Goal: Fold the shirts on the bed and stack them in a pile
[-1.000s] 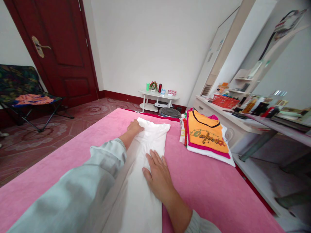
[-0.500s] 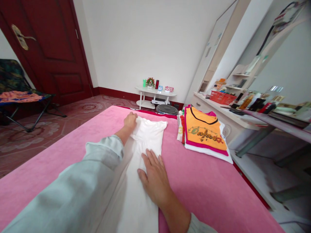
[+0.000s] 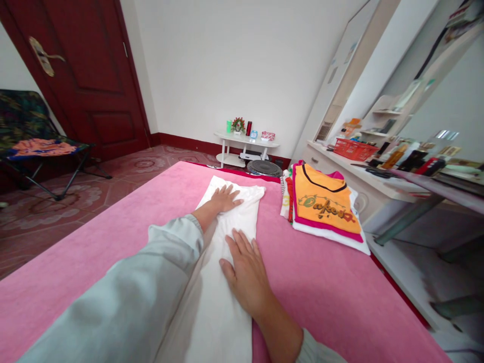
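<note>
A white garment [image 3: 230, 252] lies folded lengthwise on the pink bedspread [image 3: 321, 282], running away from me. My left hand [image 3: 224, 198] lies flat and open on its far end, fingers spread and pointing right. My right hand [image 3: 245, 275] rests flat on the middle of the garment, fingers stretched forward and pressing the cloth down. Neither hand grips anything. My pale sleeve [image 3: 124, 297] hides the garment's near left side.
A stack of folded clothes with an orange shirt [image 3: 321, 204] on top sits on the bed's right side. Beyond the bed stand a small white table [image 3: 245, 146], a dark red door [image 3: 86, 75], a folding chair [image 3: 38, 146] and a dresser [image 3: 378, 176] with a mirror.
My left hand let go of the garment's far left corner, which now lies spread flat, and moved right to lie open on the cloth. My right hand stayed in place.
</note>
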